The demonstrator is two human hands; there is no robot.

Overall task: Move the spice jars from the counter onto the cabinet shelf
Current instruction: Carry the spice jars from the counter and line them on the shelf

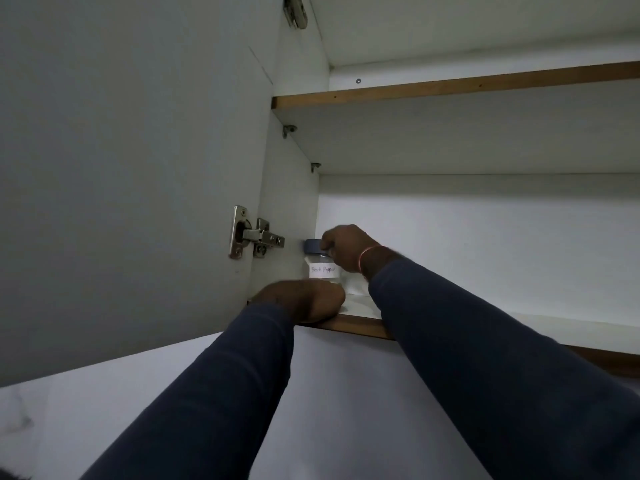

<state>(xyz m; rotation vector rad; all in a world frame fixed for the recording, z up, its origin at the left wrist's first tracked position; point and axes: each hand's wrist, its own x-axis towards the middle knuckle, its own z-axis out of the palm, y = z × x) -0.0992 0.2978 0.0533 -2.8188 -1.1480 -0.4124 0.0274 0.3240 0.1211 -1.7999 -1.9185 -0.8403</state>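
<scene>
right hand (346,249): reached deep into the cabinet, wrist bent downward, fingers curled over the lid (311,246) of the spice jar (323,271), gripping it from above and from its right side.
left hand (304,301): just in front of and below the jar, back of hand up, resting on the brown front edge of the lower shelf (360,325). Fingers are hidden behind the back of the hand, so can't tell whether they're holding anything.
arms: both in dark blue sleeves, stretched up and forward. Right forearm crosses the shelf edge to the jar's right. A thin red band (367,254) sits on the right wrist.
spice jar: upright, clear body, dark blue lid, white handwritten label (323,270) reading roughly "Black Pepper". Sits close to the cabinet's left side wall. Base is hidden behind the left hand, so contact with the shelf can't be seen.
hinge (254,237): metal, left of the jar at about lid height.
door (121,168): open, further left of the jar.
upper shelf (450,86): well above the jar, brown front edge.
</scene>
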